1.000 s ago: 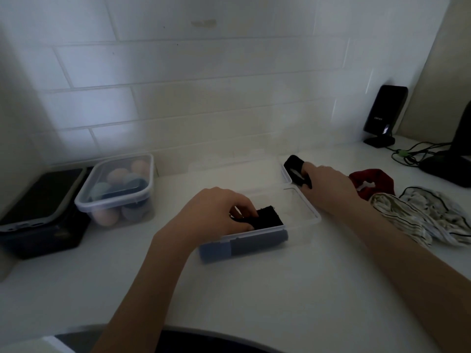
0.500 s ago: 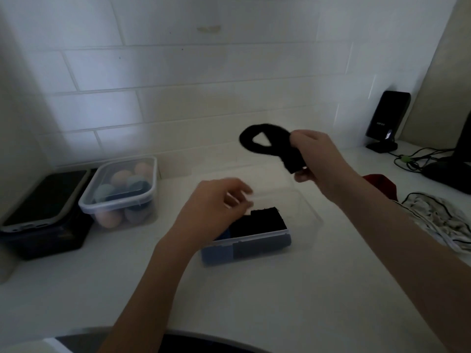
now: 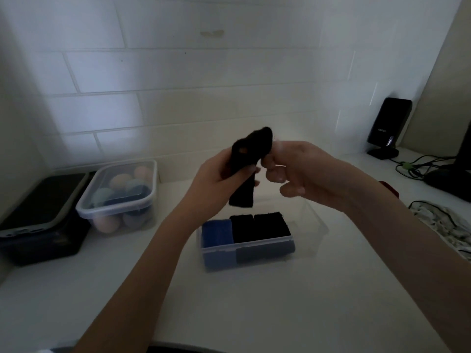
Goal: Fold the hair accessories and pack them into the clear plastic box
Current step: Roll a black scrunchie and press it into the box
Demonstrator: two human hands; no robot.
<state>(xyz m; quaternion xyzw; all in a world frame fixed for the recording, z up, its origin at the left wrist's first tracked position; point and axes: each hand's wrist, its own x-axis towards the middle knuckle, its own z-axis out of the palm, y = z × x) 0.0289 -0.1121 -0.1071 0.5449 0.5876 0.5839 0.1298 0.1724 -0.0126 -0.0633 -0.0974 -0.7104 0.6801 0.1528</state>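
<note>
One head-worn view looks forward and down, close over the white counter (image 3: 254, 309), facing its tiled back edge and wall.

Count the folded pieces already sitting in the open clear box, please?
3: a blue piece at the left, two black pieces beside it. More may hide underneath.

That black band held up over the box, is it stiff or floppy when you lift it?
Probably floppy: the black band bends over at the top and its lower end hangs limp below the left hand. Likely light, since a few fingers hold it. It seems soft enough to fold, like the pieces in the clear box.
</note>
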